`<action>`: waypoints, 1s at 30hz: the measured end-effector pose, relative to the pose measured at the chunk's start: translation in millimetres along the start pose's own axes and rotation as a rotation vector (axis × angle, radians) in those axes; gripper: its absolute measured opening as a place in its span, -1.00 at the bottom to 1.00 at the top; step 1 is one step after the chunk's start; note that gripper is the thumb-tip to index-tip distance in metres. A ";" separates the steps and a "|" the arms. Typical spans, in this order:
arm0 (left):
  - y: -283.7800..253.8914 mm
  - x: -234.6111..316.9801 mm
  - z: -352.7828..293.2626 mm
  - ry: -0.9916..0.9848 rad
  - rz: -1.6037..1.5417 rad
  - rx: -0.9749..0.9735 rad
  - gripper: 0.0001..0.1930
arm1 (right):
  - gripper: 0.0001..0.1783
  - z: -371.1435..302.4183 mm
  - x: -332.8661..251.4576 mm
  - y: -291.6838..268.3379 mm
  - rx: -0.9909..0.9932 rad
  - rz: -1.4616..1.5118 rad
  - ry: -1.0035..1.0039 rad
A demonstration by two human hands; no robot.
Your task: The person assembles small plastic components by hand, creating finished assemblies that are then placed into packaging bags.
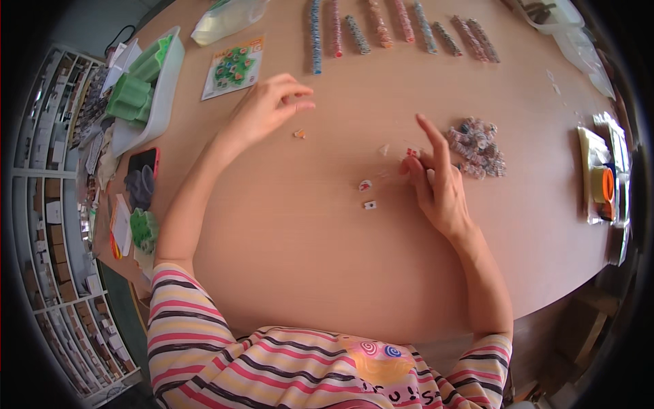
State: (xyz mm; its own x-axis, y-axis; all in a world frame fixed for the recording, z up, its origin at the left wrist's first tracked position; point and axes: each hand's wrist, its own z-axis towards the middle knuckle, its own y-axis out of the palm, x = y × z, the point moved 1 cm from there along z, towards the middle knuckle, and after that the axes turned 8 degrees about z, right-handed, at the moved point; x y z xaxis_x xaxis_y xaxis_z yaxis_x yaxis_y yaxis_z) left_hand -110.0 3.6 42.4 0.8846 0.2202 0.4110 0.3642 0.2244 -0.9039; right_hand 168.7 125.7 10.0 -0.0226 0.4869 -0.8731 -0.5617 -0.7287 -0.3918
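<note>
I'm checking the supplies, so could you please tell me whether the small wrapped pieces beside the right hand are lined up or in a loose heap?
Heaped. The wrapped pieces lie jumbled, unlike the neat strips.

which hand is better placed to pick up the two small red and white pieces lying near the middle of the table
Probably the right hand: its fingertips rest on the table just right of the two small pieces. The left hand is raised farther off, nearer a tiny orange piece.

white tray (165, 88) of green moulds (129, 95)
</note>
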 end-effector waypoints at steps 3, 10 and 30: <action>18.7 -8.6 -46.8 0.001 -0.026 -0.043 -0.78 | -0.79 3.2 4.1 6.8 0.007 0.032 0.107; 42.5 0.0 -62.2 0.090 -0.130 0.236 -0.87 | -0.88 2.2 7.8 4.7 0.096 0.157 0.179; 87.7 68.3 -4.9 -0.151 -1.014 -0.288 -0.74 | -0.88 16.7 9.5 7.2 0.064 0.176 0.238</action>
State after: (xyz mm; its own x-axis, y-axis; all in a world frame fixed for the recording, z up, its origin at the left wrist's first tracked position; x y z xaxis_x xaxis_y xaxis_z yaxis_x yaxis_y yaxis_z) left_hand -16.1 33.6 -9.4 0.0912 0.1759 0.9802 0.9832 0.1404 -0.1167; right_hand 150.5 133.1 3.7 0.0657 0.2240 -0.9724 -0.6176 -0.7563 -0.2160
